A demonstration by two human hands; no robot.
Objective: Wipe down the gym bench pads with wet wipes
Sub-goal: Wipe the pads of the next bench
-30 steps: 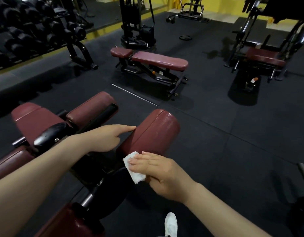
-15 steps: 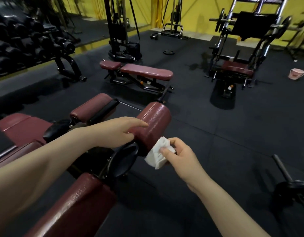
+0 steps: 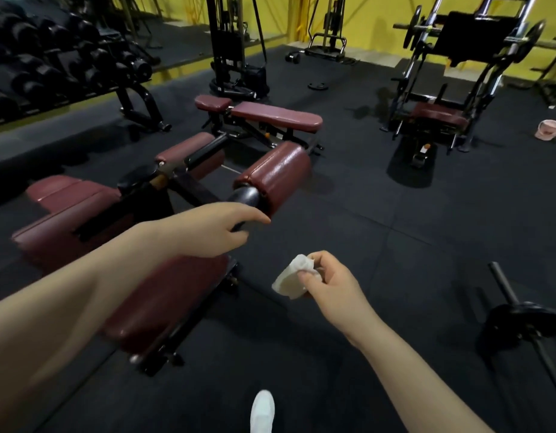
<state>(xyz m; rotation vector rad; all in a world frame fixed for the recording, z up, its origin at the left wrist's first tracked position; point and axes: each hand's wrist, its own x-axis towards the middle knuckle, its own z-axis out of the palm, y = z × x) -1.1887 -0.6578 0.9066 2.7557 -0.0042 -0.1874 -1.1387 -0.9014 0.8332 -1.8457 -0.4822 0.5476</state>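
Note:
A maroon roller pad (image 3: 275, 178) sits on the end of a black bar of the near bench. A second maroon roller (image 3: 184, 148) lies behind it, and the bench's flat pads (image 3: 70, 195) stretch to the left. My left hand (image 3: 214, 228) hovers just below the roller's black end cap, fingers extended and loosely curled, holding nothing. My right hand (image 3: 328, 281) is out over the floor, away from the pads, pinching a crumpled white wet wipe (image 3: 290, 276). Another maroon pad (image 3: 164, 301) lies under my left forearm.
A flat maroon bench (image 3: 270, 115) stands beyond the rollers. A dumbbell rack (image 3: 67, 73) lines the left wall. A cable machine (image 3: 229, 42) and a plate-loaded machine (image 3: 451, 89) stand at the back, a pink bucket (image 3: 550, 129) at the right, and a loaded barbell (image 3: 526, 323) lies near right.
My right hand has lifted the wipe off the roller pad and pulled back over the floor. My left hand has come off the roller. The view has drawn back.

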